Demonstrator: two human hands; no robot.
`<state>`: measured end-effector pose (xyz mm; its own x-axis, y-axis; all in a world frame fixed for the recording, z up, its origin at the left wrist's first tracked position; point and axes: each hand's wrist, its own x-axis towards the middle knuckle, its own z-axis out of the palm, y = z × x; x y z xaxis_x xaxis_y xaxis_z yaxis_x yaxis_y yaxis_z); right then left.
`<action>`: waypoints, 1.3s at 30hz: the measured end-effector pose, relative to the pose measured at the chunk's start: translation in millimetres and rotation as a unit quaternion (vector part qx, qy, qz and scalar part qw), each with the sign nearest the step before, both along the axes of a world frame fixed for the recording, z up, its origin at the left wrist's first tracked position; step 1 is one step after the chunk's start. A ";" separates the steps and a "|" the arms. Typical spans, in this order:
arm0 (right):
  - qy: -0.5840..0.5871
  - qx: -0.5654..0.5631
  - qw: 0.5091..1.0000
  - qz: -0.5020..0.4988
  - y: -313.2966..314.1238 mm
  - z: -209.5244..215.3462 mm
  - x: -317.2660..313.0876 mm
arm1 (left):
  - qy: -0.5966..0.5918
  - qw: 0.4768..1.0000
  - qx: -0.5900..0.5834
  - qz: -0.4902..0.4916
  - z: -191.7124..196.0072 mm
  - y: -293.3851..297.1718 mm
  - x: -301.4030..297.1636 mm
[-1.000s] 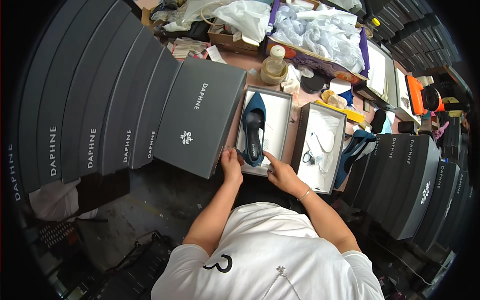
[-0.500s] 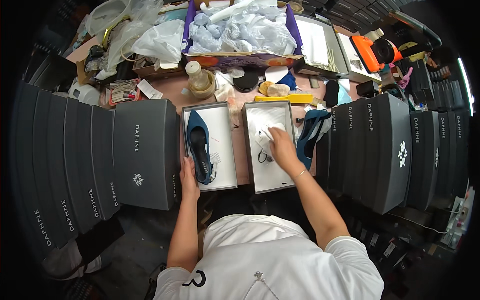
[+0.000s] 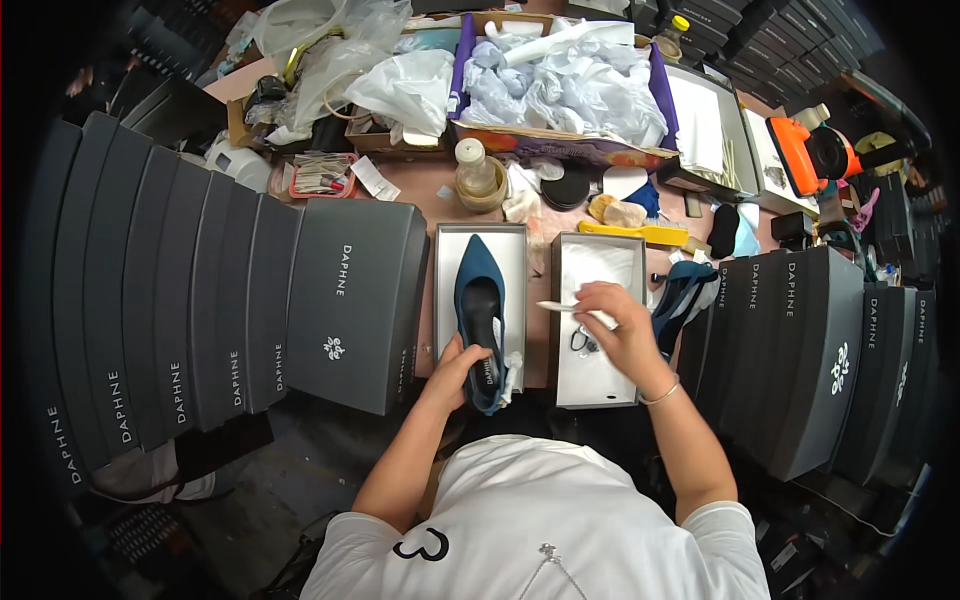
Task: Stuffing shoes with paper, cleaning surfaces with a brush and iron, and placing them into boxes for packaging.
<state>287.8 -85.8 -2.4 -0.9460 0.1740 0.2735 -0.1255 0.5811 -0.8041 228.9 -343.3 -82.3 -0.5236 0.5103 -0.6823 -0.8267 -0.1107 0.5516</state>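
Note:
A teal pointed slingback shoe [image 3: 470, 268] rests in the left grey box half [image 3: 444, 310], its heel end toward me. My left hand [image 3: 452, 375] grips that shoe near its heel, thumb over the insole. Above the right box half [image 3: 570, 388], my right hand [image 3: 618, 325] pinches a thin white piece [image 3: 556, 306], perhaps folded paper; its kind is unclear. Beneath this hand, a small dark looped item [image 3: 580, 342] lies in the box. A second teal shoe [image 3: 668, 318] stands just right of the box, partly hidden by my right hand.
Stacked dark shoe boxes flank me at the left [image 3: 345, 320] and right [image 3: 800, 370]. Behind are a yellow-handled brush [image 3: 640, 233], a glue bottle [image 3: 472, 165], a purple-edged carton of crumpled paper [image 3: 560, 140] and an orange tool [image 3: 792, 155].
My left hand has moved from the left box's side onto the shoe. My right hand has lifted the white piece out of the right box. The whole view has shifted.

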 end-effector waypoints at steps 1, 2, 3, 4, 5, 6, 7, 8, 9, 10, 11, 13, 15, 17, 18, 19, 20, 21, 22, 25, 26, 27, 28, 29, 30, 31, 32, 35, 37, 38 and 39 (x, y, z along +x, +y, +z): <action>0.012 -0.052 0.998 0.030 -20.2 10.2 -3.6 | -0.003 1.000 0.003 -0.001 0.0 1.4 4.7; -0.007 -0.062 0.996 0.058 -39.6 12.6 -3.3 | 0.021 1.000 0.002 -0.002 11.5 9.7 7.7; 0.035 0.051 0.991 0.116 -51.2 3.4 -7.3 | 0.032 0.999 0.006 -0.004 18.4 12.8 11.7; 0.033 0.161 0.975 0.150 -57.2 -9.1 -7.0 | 0.043 0.999 0.009 -0.007 24.3 14.7 16.1; 0.027 0.187 0.969 0.156 -62.3 -21.9 -4.0 | 0.059 0.998 0.027 -0.011 30.8 13.8 20.3; 0.020 0.214 0.962 0.167 -64.6 -30.5 -3.9 | 0.149 0.988 0.012 -0.032 27.9 14.7 26.9; 0.015 0.216 0.964 0.155 -66.5 -35.1 -6.2 | 0.161 0.986 0.002 -0.041 26.2 11.3 29.6; 0.004 0.218 0.965 0.144 -67.6 -37.8 -6.8 | 0.169 0.984 -0.007 -0.050 24.1 10.6 35.1; -0.006 0.221 0.966 0.131 -69.1 -40.4 -8.7 | 0.160 0.986 -0.012 -0.038 22.4 10.1 39.6; -0.021 0.238 0.966 0.102 -72.0 -43.2 -15.8 | 0.151 0.988 -0.017 -0.027 21.1 9.7 43.0; -0.038 0.245 0.964 0.091 -73.4 -49.7 -19.8 | 0.141 0.990 -0.015 -0.023 19.4 15.2 45.5; -0.047 0.256 0.961 0.089 -77.9 -50.9 -21.1 | 0.095 0.995 -0.025 -0.027 27.2 16.0 34.7; -0.066 0.270 0.956 0.088 -88.2 -50.5 -13.0 | 0.076 0.996 -0.020 -0.038 30.6 14.4 30.4; -0.078 0.288 0.954 0.038 -84.3 -59.5 -17.1 | 0.072 0.996 -0.023 -0.050 27.7 20.5 33.8; -0.070 0.283 0.956 0.014 -80.6 -67.1 -21.5 | 0.074 0.996 -0.026 -0.050 23.5 24.0 33.1; -0.068 0.247 0.966 0.027 -73.5 -71.4 -20.3 | 0.077 0.995 -0.029 -0.050 18.5 27.7 32.3; -0.064 0.208 0.975 0.041 -66.4 -75.3 -20.6 | 0.081 0.995 -0.034 -0.049 14.2 29.9 28.0; -0.061 0.167 0.982 0.056 -61.4 -75.9 -20.3 | 0.077 0.995 -0.030 -0.062 10.4 25.7 18.2; -0.058 0.121 0.991 -0.005 -49.7 -72.8 -14.9 | 0.097 0.993 -0.048 -0.051 9.0 25.1 4.9; -0.115 0.159 0.961 -0.196 1.4 -90.2 7.7 | 0.279 0.922 -0.249 -0.102 -34.9 -4.6 -39.4; -0.161 0.167 0.949 -0.213 14.3 -104.2 15.9 | 0.440 0.812 -0.365 -0.115 -53.7 -8.4 -44.8; -0.188 0.179 0.942 -0.211 22.4 -122.8 28.3 | 0.529 0.744 -0.380 -0.150 -9.3 10.2 -49.1; -0.211 0.192 0.937 -0.201 22.6 -131.9 37.0 | 0.574 0.715 -0.376 -0.135 10.3 20.7 -49.3; -0.257 0.191 0.934 -0.159 18.9 -130.4 39.6 | 0.543 0.764 -0.308 -0.160 22.7 30.0 -47.3; -0.300 0.190 0.928 -0.113 13.6 -125.6 38.5 | 0.507 0.807 -0.240 -0.182 31.0 40.0 -43.7; -0.342 0.189 0.918 -0.068 9.1 -120.8 40.5 | 0.513 0.798 -0.200 -0.246 36.8 57.1 -37.2; -0.275 0.180 0.942 -0.064 1.3 -115.6 48.0 | 0.515 0.784 -0.160 -0.308 41.2 75.1 -28.2; -0.138 0.115 0.983 -0.040 -14.0 -104.9 79.7 | 0.702 0.586 -0.172 -0.365 12.0 120.9 1.2; -0.137 0.017 0.990 -0.008 -11.2 -101.2 101.2 | 0.763 0.457 -0.185 -0.418 -12.7 138.1 4.2; -0.126 -0.006 0.989 -0.072 -5.6 -100.8 107.0 | 0.717 0.480 -0.209 -0.461 -11.1 148.1 -2.2; -0.111 -0.028 0.984 -0.135 3.3 -101.0 106.9 | 0.670 0.497 -0.234 -0.500 -5.6 158.3 -16.6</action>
